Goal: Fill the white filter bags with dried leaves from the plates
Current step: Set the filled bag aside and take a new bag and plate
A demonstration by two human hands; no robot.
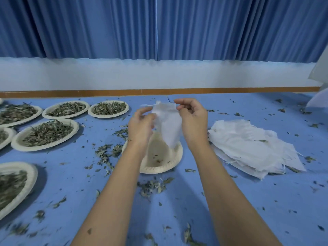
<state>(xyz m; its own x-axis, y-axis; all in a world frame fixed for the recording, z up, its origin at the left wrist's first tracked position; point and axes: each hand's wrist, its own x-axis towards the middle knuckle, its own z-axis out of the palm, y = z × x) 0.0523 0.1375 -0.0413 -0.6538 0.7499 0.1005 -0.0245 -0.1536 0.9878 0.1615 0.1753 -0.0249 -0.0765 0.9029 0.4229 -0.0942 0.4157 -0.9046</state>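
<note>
One white filter bag [168,125] hung between both hands, left hand [140,126] and right hand [192,121] each gripping its upper edge, long axis running down toward the almost bare plate [179,153] beneath. The heaped plates [76,127] lay toward the blue surface's left edge, nearer the left hand. Probably that hand fetches leaves while the right holds the mouth up.

White filter bag [167,125], faintly see-through. Same white on bag pile [248,144]. Cream plates [44,147] with ribbed rims; near plate [159,170] stained tan inside. Dull grey-green dried leaves [108,109]. Plain blue counter [248,201], speckled with green leaf bits. Blue curtain [230,27] with vertical pleat stripes, white wall [159,75], orange-brown strip [159,91].
</note>
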